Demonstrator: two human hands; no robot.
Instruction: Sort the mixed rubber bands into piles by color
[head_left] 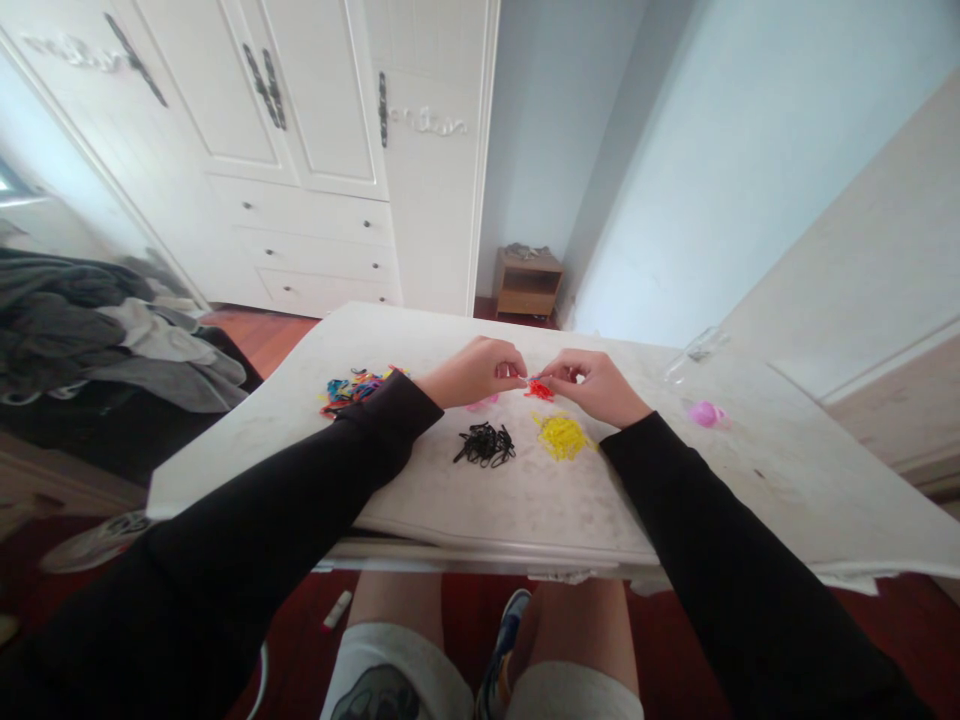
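My left hand (487, 370) reaches over the table with thumb and fingers pinched together; what is between the tips is too small to make out. Close beside it, my right hand (589, 382) is also in a pinch, its fingertips at the edge of a small pile of red rubber bands (540, 391). Nearer to me lie a pile of black rubber bands (487, 445) and a pile of yellow rubber bands (562, 437). Some pink bands (482, 403) show partly under my left hand. A mixed-colour heap of rubber bands (352, 388) lies left, partly behind my left sleeve.
All this lies on a white table (420, 510). Toward its right side are a clear plastic container (694, 358) lying tilted and a pink-purple item (707, 414). Dark and grey clothes (112, 335) are heaped at left. A white wardrobe (315, 120) and a small wooden cabinet (529, 282) stand beyond.
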